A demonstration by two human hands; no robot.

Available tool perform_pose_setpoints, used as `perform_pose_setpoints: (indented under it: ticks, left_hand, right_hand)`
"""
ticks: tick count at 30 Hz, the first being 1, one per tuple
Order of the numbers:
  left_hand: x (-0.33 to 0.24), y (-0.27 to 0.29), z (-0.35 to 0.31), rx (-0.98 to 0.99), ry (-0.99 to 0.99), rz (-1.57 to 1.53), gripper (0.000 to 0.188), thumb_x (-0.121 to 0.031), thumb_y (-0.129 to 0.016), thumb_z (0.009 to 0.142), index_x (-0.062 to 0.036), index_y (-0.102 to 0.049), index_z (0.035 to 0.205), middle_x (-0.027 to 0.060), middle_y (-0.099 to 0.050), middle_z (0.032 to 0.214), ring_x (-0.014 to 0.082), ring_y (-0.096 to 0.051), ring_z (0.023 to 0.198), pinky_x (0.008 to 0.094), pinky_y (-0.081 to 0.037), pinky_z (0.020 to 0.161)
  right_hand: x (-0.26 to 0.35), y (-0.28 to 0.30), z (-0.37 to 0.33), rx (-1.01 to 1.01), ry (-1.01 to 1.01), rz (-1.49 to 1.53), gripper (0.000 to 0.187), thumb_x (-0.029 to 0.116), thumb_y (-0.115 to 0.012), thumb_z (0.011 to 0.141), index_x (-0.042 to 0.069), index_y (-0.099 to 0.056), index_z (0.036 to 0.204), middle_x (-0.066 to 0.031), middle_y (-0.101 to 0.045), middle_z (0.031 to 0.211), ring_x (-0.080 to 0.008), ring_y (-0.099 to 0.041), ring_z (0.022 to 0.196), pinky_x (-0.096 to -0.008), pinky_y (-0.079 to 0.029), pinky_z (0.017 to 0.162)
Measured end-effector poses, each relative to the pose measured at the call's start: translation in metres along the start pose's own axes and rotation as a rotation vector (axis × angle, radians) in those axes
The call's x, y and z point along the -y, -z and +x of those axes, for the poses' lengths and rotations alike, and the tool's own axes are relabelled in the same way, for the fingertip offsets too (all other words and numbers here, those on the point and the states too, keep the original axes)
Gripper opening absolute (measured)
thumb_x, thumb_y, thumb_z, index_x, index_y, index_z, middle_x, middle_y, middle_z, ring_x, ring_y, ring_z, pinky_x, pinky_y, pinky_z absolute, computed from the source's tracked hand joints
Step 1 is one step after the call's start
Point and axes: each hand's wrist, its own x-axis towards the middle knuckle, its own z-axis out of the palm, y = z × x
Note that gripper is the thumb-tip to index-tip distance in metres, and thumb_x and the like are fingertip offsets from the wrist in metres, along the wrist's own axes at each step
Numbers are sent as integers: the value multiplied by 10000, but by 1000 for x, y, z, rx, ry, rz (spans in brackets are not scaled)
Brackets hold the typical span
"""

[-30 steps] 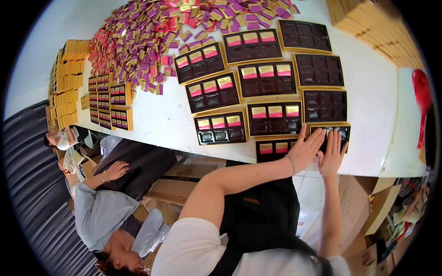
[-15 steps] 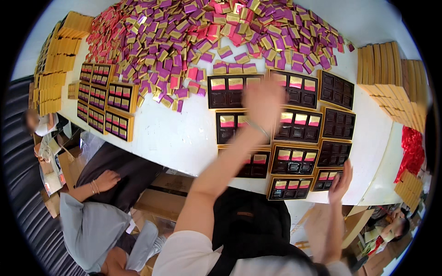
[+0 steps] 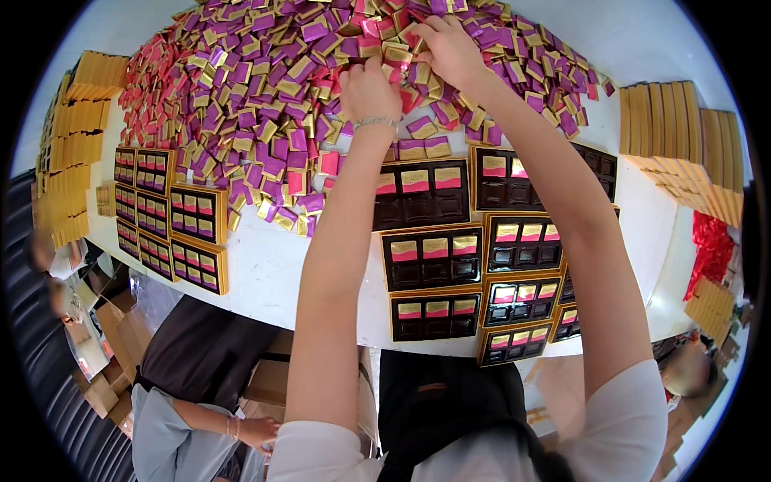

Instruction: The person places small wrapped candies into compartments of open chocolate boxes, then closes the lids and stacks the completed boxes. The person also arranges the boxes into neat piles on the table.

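Both my hands are in the far heap of small wrapped chocolates [image 3: 265, 88], some gold and purple, others gold and red. My left hand [image 3: 371, 92] is bent down onto red-and-gold pieces, its fingertips closed and partly hidden; what they hold cannot be made out. Just to its right, my right hand [image 3: 454, 56] reaches over more red-and-gold pieces with fingers bent but apart. Below my arms lie gold-edged boxes with dark compartment trays [image 3: 434, 273]. Red-and-gold chocolates fill the far row in several; the near-row compartments show bare. My right forearm hides part of the right-hand boxes.
At left on the white table [image 3: 265, 277] are boxes filled with purple-and-gold pieces [image 3: 197, 213]. Gold box stacks stand at far left [image 3: 68, 153] and right [image 3: 683, 128]. Red shiny material [image 3: 711, 253] lies at right. A grey-clothed co-worker [image 3: 181, 434] is at lower left.
My left hand has gone from above the boxes to the heap. My right hand has left the near right box and reached far forward beside it. The view has shifted slightly.
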Motion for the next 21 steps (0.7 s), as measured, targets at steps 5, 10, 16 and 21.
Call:
perform_pose_setpoints:
  ticks: [5,10,16,21]
  left_hand:
    - [13,10,-7,64,35,-3,349,-291,-739,756,-76,-715,1029,141,-702,941,307,-661,878,400,-518,799]
    - [-15,36,-19,173,162,-376,248,-207,-745,817,-19,-720,978,58,-701,755,140,-671,690,286,-532,582]
    - [-129,49,-96,647,132,-999,328,-54,-739,821,20,-624,1119,35,-667,928,103,-650,784,233,-577,699]
    - [-224,27,-179,916,71,-1035,306,-93,-741,827,-15,-660,1111,43,-688,956,86,-652,808,217,-558,687]
  right_hand:
    - [-24,2,-9,138,-330,596,282,197,-749,773,114,-711,1040,-67,-689,957,-270,-657,825,-358,-538,755]
    - [-26,59,-40,137,-622,1221,285,234,-722,870,32,-699,1069,-53,-698,891,-97,-651,767,-226,-522,682]
    - [-54,206,-174,369,-592,1073,263,191,-659,911,40,-652,1127,-7,-672,889,-55,-602,795,-221,-494,696]
    - [-54,318,-354,259,-693,702,157,117,-666,881,39,-681,1016,-38,-660,866,-122,-608,747,-259,-494,666]
